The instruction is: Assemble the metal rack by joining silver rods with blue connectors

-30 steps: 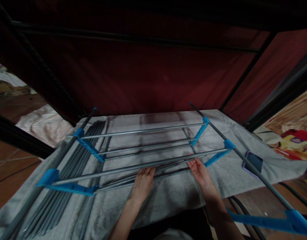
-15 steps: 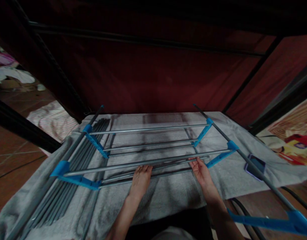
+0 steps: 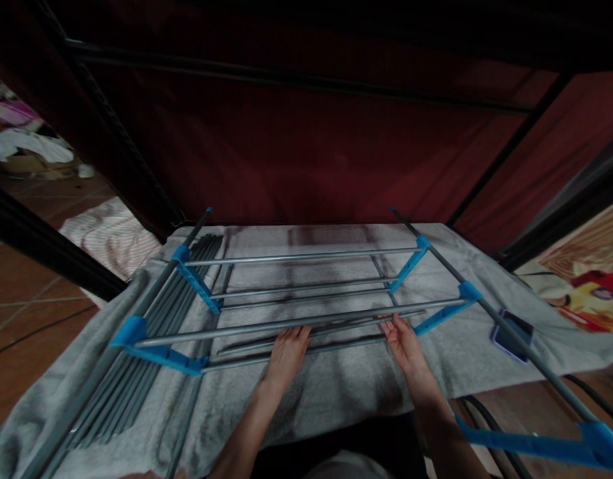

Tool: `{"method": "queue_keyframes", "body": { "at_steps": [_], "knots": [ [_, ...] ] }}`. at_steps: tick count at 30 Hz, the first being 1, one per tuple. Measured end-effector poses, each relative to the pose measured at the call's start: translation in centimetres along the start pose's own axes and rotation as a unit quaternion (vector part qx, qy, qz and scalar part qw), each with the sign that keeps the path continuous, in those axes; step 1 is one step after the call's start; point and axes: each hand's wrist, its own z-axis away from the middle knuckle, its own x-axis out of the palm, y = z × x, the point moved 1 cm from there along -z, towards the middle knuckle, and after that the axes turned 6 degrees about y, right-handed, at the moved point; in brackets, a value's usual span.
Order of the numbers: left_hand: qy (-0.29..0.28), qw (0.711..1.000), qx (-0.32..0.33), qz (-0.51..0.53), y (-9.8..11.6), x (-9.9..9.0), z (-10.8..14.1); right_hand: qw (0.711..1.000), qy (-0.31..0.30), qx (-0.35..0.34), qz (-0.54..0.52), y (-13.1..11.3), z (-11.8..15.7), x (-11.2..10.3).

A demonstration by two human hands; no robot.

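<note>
My left hand (image 3: pixel 289 351) is closed on a thin grey metal tube (image 3: pixel 251 345), its fingers partly hidden behind the front upper rail (image 3: pixel 186 337) of a rack. My right hand (image 3: pixel 405 346) pinches the same tube near its right end, thumb and fingertips together. The tube lies slightly slanted between that upper rail and the lower front rail (image 3: pixel 236 363). Its left end is free, a little apart from the blue plastic bracket (image 3: pixel 171 359) on the left. At the right, another blue bracket (image 3: pixel 440 316) joins the rails to a long side pole (image 3: pixel 516 342).
Several loose grey tubes (image 3: pixel 151 339) lie side by side at the left on a grey blanket (image 3: pixel 346 386). A phone (image 3: pixel 512 336) rests at the right, partly under the side pole. Dark red fabric (image 3: pixel 316 153) with dark bars stands behind. A blue bracket (image 3: pixel 530 447) sits lower right.
The held tube has shifted slightly right, and its left end has come away from beside the left blue bracket. Both hands keep their grip. The whole view has moved a little.
</note>
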Motion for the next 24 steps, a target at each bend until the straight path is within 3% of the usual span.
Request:
{"method": "queue_keyframes", "body": {
  "at_steps": [5, 12, 18, 24],
  "knots": [
    [-0.004, 1.0, 0.02, 0.002, -0.2, 0.2, -0.1, 1.0, -0.012, 0.012, 0.026, -0.2, -0.1, 0.0],
    [0.018, 0.999, 0.043, 0.009, -0.9, 1.0, 0.3, 0.999, 0.008, 0.011, 0.031, 0.1, -0.3, -0.3],
    [0.007, 0.999, 0.041, -0.001, -0.8, 0.5, 0.0, 0.999, 0.044, -0.008, 0.018, 0.3, -0.1, -0.6],
    [0.031, 0.998, 0.061, -0.006, -0.4, -0.2, 0.1, 1.0, 0.008, 0.005, 0.022, 0.1, 0.1, -0.2]
  ]
}}
